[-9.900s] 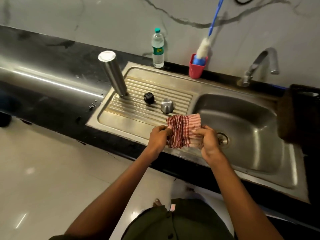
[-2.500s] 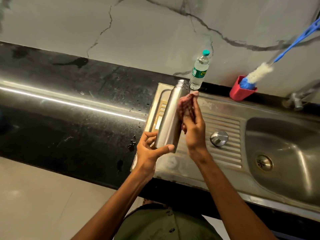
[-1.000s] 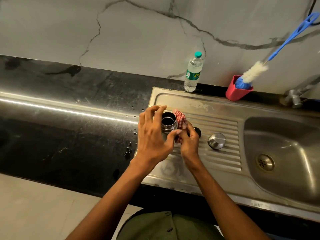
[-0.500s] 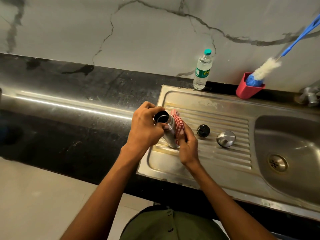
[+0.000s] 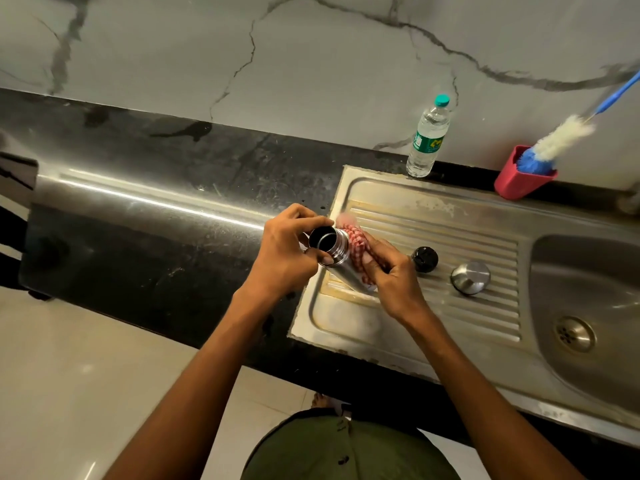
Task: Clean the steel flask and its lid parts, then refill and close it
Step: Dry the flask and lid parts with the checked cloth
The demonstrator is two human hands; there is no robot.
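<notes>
Left grip [image 5: 284, 258]: closed round neck of open steel flask [image 5: 332, 252], tilted over left end of drainboard [image 5: 398, 306], beside black desk [image 5: 156, 237]. Right grip [image 5: 388, 271]: pressing checked cloth [image 5: 355, 242] against flask body. Right of these, on drainboard: black stopper [image 5: 425, 259], then steel cap [image 5: 470, 277], apart. Far edge: water bottle [image 5: 428, 136], red cup [image 5: 523, 180] holding bottle brush [image 5: 561, 133].

Risks: wet steel slipping from neck-only hold; flask striking drainboard; cloth sweep knocking stopper toward basin [image 5: 588, 306].
</notes>
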